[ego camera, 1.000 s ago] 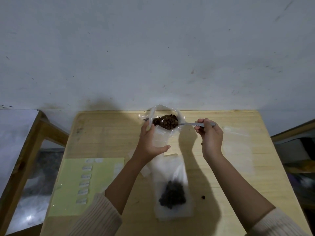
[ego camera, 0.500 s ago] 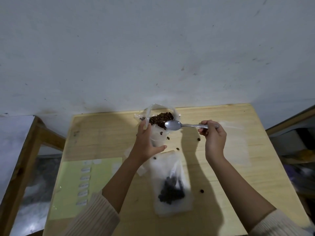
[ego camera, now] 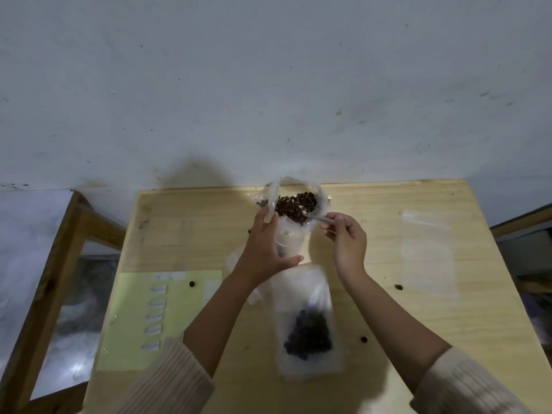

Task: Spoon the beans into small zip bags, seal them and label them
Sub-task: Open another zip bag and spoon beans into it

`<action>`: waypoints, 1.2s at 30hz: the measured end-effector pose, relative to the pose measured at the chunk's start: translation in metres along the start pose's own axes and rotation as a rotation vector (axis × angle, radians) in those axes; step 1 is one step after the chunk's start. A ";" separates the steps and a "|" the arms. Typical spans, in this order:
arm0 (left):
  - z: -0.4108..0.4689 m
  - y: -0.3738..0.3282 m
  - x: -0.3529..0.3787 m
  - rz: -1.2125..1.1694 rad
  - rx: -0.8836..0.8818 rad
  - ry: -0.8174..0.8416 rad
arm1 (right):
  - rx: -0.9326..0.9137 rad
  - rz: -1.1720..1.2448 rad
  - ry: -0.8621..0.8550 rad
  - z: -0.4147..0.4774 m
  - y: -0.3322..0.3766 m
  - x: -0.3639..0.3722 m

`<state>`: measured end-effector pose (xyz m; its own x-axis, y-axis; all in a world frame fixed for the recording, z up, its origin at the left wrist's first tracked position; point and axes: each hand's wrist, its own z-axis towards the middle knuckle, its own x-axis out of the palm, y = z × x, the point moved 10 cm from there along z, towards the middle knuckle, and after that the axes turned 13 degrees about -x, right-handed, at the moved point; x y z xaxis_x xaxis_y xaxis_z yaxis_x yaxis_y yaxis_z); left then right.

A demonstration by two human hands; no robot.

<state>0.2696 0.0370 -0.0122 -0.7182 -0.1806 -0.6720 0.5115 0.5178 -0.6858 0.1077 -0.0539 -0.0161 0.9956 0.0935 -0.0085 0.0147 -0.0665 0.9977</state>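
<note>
A big clear bag of brown beans stands at the table's far edge. In front of it my left hand holds a small clear zip bag upright, with what look like one or two beans inside. My right hand grips a metal spoon whose bowl is dipped into the beans. A small zip bag with dark beans in it lies flat near me. A pale green label sheet with several white labels lies at the left.
Loose beans lie on the wooden table, one on the label sheet and others at the right. An empty clear bag lies flat at the right. A wooden frame stands left of the table.
The spoon, held level and empty beside the big bag half a second ago, has gone back into the beans. Several beans have spilled onto the table. The view has shifted.
</note>
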 end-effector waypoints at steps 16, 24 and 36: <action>0.005 0.007 -0.007 -0.067 -0.017 -0.011 | 0.108 0.317 -0.207 0.015 0.022 -0.026; 0.006 0.000 -0.009 -0.035 0.033 -0.008 | -0.138 0.120 0.059 0.007 0.061 -0.011; 0.001 0.002 -0.006 -0.093 -0.011 0.040 | 0.021 0.129 -0.037 0.010 0.015 -0.007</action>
<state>0.2751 0.0385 -0.0100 -0.7807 -0.1951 -0.5937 0.4365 0.5097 -0.7415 0.1021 -0.0657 -0.0023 0.9921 0.0460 0.1166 -0.1118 -0.0960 0.9891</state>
